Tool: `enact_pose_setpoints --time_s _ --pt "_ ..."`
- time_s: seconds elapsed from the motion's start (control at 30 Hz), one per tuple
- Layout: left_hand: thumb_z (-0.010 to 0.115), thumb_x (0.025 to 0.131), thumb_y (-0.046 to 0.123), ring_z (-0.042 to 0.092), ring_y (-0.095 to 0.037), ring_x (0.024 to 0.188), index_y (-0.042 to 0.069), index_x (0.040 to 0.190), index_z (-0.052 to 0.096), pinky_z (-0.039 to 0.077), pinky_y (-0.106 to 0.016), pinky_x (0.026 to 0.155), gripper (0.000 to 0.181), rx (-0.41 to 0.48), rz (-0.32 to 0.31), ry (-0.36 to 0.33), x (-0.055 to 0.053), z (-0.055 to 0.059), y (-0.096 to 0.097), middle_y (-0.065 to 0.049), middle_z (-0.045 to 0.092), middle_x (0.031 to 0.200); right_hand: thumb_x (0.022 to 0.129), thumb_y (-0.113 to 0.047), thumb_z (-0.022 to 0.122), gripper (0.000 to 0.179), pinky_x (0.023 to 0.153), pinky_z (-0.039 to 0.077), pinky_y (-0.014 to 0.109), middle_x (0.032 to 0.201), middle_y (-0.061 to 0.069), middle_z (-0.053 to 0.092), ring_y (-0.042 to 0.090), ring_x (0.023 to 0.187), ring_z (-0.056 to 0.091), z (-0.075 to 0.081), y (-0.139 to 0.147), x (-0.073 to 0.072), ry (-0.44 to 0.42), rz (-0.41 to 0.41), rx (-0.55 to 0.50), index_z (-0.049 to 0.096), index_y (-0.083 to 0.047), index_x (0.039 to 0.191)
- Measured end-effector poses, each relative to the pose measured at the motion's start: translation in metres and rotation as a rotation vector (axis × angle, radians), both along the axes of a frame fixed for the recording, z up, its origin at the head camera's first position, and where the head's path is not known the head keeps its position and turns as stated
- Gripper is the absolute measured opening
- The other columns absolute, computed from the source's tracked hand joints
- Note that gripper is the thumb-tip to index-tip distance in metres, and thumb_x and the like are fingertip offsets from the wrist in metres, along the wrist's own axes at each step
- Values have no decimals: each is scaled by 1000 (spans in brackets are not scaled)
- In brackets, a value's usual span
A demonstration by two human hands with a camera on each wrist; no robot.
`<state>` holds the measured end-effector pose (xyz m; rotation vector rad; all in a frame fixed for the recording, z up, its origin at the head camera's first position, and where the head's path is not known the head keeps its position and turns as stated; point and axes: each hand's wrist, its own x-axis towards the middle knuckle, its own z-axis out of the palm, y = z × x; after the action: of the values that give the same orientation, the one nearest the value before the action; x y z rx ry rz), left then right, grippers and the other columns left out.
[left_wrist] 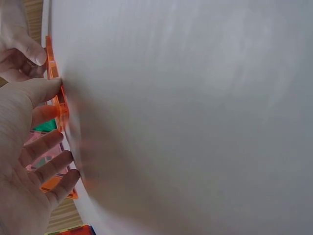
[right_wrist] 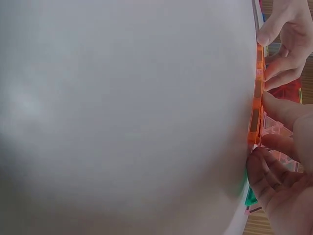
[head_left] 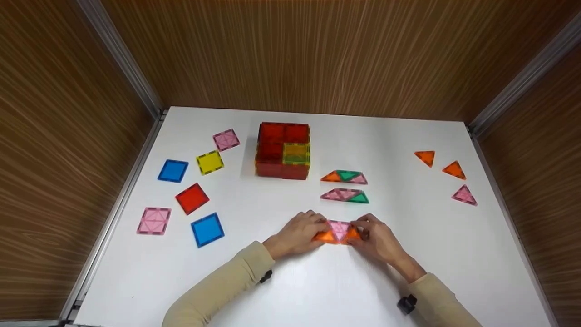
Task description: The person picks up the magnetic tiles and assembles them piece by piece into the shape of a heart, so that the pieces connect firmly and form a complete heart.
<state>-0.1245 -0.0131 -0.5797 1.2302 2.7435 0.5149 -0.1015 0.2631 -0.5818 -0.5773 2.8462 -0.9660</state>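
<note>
A flat strip of see-through magnetic tiles lies near the front of the white table, with a pink triangle tile (head_left: 339,230) between two orange triangle tiles. My left hand (head_left: 302,232) pinches the left orange triangle tile (head_left: 325,236) between thumb and fingers. At the other end, my right hand (head_left: 376,238) pinches the right orange triangle tile (head_left: 352,234), partly covering it. In the right wrist view the orange edge (right_wrist: 257,105) shows end-on between both hands. Just behind lie two similar strips, one pink and green (head_left: 344,195), one orange, green and pink (head_left: 347,176).
A red tile box (head_left: 271,153) with one yellow top square (head_left: 297,153) stands at the back. Loose square tiles, among them a red one (head_left: 192,198), are scattered on the left. Two orange triangles (head_left: 455,170) and a pink triangle (head_left: 464,195) lie at right. Wood-grain walls surround the table.
</note>
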Motion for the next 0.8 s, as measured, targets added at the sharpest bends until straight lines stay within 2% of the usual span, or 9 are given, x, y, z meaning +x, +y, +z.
enact_pose_setpoints --time_s 0.1,0.23,0.37,0.57,0.7,0.8 --pt "67 103 36 60 -21 122 21 132 72 53 -36 102 33 4 3 -1 0 0 1 -2 68 136 84 -27 90 49 75 56 21 114 9 66 11 86 57 2 3 -1 -9 -2 43 75 -6 126" --pt "67 103 41 59 -21 123 19 137 68 51 -37 106 40 -11 27 -18 0 0 3 -3 66 137 80 -38 93 61 78 58 26 117 8 64 14 93 57 3 7 -2 36 5 134 74 -9 130" --pt "66 103 44 57 -22 124 18 140 65 51 -38 106 45 -27 41 -26 0 0 8 -4 66 136 79 -41 93 62 84 60 33 121 10 62 18 101 59 3 9 -2 64 30 173 75 -9 129" --pt "70 101 43 57 -20 118 19 139 66 51 -35 102 46 2 59 -46 0 1 14 -3 65 131 80 -34 93 55 92 62 42 122 9 62 19 105 59 2 9 -1 37 24 155 72 -10 125" --pt "75 99 38 60 -19 114 18 143 64 53 -30 102 50 75 74 -59 -1 2 20 -4 60 131 79 -30 95 59 87 61 33 113 6 64 16 98 58 3 10 -2 -5 -1 100 65 -8 124" --pt "78 97 30 63 -20 110 16 147 59 55 -28 100 55 130 80 -72 -2 2 25 -6 55 130 82 -21 92 55 78 54 23 102 4 64 14 90 55 2 13 -5 -62 -23 -5 60 -7 125"
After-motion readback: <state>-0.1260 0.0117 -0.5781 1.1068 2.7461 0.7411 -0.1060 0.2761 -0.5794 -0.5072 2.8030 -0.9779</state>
